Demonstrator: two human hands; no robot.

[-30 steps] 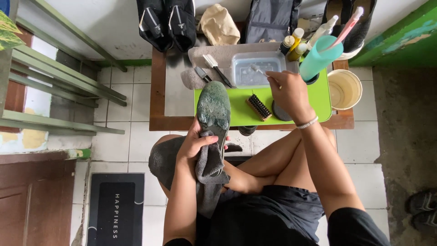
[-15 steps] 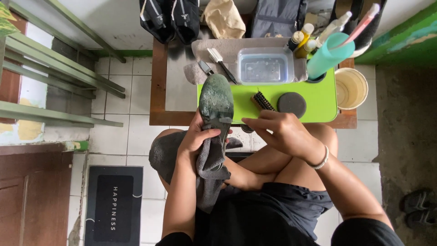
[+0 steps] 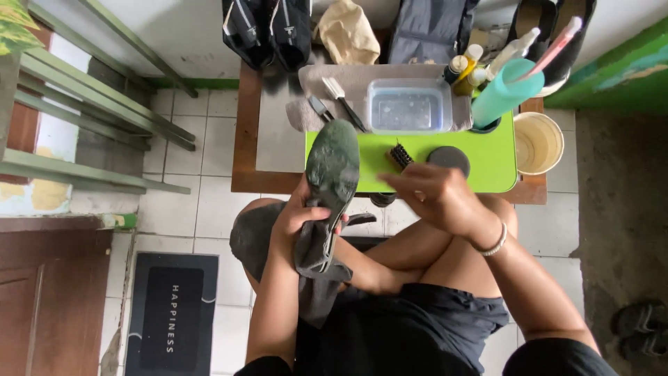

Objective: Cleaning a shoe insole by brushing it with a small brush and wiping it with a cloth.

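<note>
Insole being gripped upright by left hand; right hand hovering loosely curled beside desk edge, nearing brush.

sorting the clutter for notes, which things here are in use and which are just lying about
In use: insole and grey cloth, held by left hand; right hand beside them; brush, water tub.

Lying about: black shoes, doormat, bucket, teal bottle.

A clear rectangular plastic tub of water sits beside a tall teal plastic cup and a round cream bucket.
</note>
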